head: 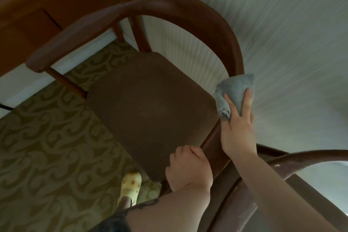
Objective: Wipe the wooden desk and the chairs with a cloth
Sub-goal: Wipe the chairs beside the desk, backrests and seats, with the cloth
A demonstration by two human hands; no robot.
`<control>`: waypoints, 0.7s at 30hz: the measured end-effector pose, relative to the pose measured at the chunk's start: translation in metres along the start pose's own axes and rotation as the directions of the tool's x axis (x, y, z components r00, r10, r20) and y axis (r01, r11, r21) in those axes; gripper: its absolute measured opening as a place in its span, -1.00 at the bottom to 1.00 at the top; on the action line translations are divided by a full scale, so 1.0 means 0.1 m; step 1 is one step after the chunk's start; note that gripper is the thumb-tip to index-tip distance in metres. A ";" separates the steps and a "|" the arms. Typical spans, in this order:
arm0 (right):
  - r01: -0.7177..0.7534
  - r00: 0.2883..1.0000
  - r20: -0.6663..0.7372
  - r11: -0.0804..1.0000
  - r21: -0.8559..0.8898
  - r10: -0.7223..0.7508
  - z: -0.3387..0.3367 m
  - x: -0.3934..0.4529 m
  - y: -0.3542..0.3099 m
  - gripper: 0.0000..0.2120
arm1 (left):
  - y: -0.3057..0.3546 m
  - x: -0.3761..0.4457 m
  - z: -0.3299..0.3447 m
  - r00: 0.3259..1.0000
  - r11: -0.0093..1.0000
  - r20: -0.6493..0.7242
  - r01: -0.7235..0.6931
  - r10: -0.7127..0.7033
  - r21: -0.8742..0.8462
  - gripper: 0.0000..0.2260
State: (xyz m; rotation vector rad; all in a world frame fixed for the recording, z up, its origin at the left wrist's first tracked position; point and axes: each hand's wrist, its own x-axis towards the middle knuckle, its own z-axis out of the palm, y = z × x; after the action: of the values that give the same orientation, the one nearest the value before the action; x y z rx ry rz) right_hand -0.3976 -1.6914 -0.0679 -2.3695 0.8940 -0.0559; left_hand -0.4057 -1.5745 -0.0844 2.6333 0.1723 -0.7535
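A dark wooden chair (180, 7) with a curved backrest and a brown padded seat (150, 103) fills the middle of the view. My right hand (238, 130) grips a grey cloth (235, 92) and presses it on the right end of the curved armrest. My left hand (188, 169) is curled at the chair's near right corner, by the seat edge and rail. The wooden desk (47, 5) stands at the upper left, behind the chair.
A second chair's curved backrest (301, 158) lies at the lower right, close under my right forearm. A pale striped wall (282, 24) runs behind. Patterned green carpet (47, 147) covers the floor, and a foot in a yellow clog (130, 184) stands below the seat.
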 end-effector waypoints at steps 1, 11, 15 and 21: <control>-0.022 0.999 0.024 1.000 0.009 0.021 0.02 -0.13 -0.01 -0.50 | -0.01 0.01 0.01 1.000 0.999 0.013 -0.015 0.014 0.030 -0.60; -0.103 0.993 0.050 0.992 -0.074 0.107 0.64 -0.55 -0.70 -0.44 | -0.50 0.81 -0.13 0.691 0.633 0.406 -0.718 0.598 0.289 -0.49; -0.308 0.939 0.145 0.951 -0.037 0.310 1.35 -0.49 -0.95 -0.49 | -0.91 1.73 -0.38 0.792 0.635 0.412 -0.609 0.451 0.476 -0.48; -0.684 0.729 0.009 0.727 0.070 0.685 2.16 0.03 -0.91 -0.46 | -1.35 2.62 -0.55 0.807 0.611 0.412 -0.590 0.422 0.529 -0.48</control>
State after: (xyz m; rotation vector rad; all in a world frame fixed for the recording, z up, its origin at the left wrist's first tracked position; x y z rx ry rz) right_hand -0.2904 -1.5267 -0.1951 -1.8319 1.6962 0.1884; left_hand -0.1873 -1.4260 -0.2264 2.8925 -1.0706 -1.0451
